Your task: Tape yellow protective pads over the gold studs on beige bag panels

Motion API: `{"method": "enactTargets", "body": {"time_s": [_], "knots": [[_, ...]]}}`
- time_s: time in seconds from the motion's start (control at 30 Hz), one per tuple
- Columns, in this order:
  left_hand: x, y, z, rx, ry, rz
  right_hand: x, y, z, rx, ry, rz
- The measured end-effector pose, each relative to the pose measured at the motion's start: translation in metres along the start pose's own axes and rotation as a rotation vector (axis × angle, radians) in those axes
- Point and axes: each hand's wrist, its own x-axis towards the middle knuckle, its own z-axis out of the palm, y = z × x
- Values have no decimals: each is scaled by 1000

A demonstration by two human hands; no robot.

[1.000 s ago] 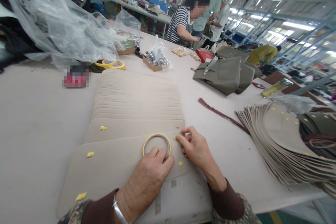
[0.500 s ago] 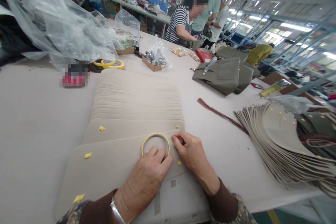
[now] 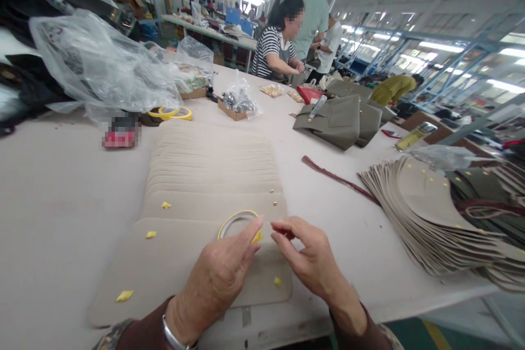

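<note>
My left hand is closed on a roll of yellow tape, holding it above the top beige panel. A bit of yellow tape shows by my left fingertips. Just right of them is my right hand, its thumb and forefinger slightly apart and the other fingers curled; I see nothing between them. The top panel carries small yellow tape pieces near its corners. Behind it, a fanned stack of beige panels stretches away, with small gold metal dots near its right edge.
On the right lie a fanned stack of curved beige pieces and a brown strip. Olive bags, a box of bagged metal parts, more tape rolls and clear plastic sit farther back. People stand beyond the table.
My right hand has moved off the panel's edge and its pinch has loosened. My left hand has turned with the tape roll. The top panel appears shifted, and another gold dot shows behind.
</note>
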Motion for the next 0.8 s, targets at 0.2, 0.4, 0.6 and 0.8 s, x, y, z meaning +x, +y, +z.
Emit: {"method": "enactTargets", "body": {"time_s": [0.2,0.4,0.6,0.8], "knots": [[-2,8,-2,58,-16,2,-3,-1,16,-27,-18,-265],[-2,8,1,56,-78,-10,-10,8,30,-188,107,-362],[8,6,0,47,-126,-1,-11,2,34,-115,255,-237],[23,15,0,54,-117,53,3,12,24,453,176,531]]}}
